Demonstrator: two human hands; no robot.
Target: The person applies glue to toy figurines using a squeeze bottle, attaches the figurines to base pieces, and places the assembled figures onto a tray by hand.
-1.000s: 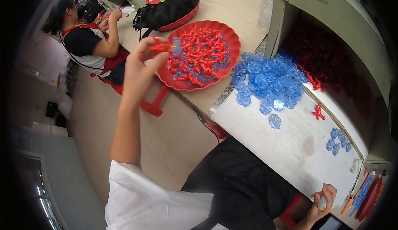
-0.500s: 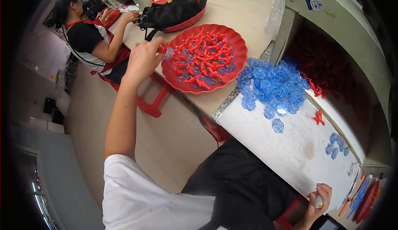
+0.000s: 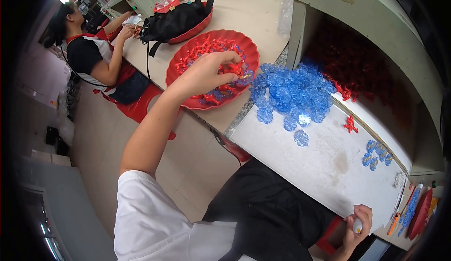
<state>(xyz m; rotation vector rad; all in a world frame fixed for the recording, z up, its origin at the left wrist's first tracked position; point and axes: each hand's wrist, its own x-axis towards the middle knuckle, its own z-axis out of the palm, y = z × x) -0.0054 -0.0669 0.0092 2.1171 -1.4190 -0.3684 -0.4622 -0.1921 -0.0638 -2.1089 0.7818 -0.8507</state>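
Note:
My left hand (image 3: 211, 73) is over the red scalloped bowl (image 3: 255, 56), thumb and fingers pinched on a small red figure (image 3: 231, 68) with a clear blue scalloped base (image 3: 245, 77). Many similar red figures on blue bases (image 3: 202, 49) fill the bowl. At the front edge of the white worktop (image 3: 286, 153), my right hand (image 3: 359, 225) is closed around a small white rounded bottle (image 3: 357, 225); most of it is hidden by the fingers. Right of the bowl lies a heap of clear blue scalloped discs (image 3: 293, 91), with one disc (image 3: 301, 138) apart from it.
A lone red figure (image 3: 350, 124) and several joined blue pieces (image 3: 376, 154) lie along the worktop's far edge. Red figures fill the open grey-green cabinet (image 3: 347, 68). A black bag (image 3: 176, 23) rests beyond the bowl. Another person (image 3: 91, 56) works at the far left.
My left hand has moved right, from the bowl's left rim to above its right part, still holding the red figure. My right hand stays at the worktop edge. The whole view has shifted slightly.

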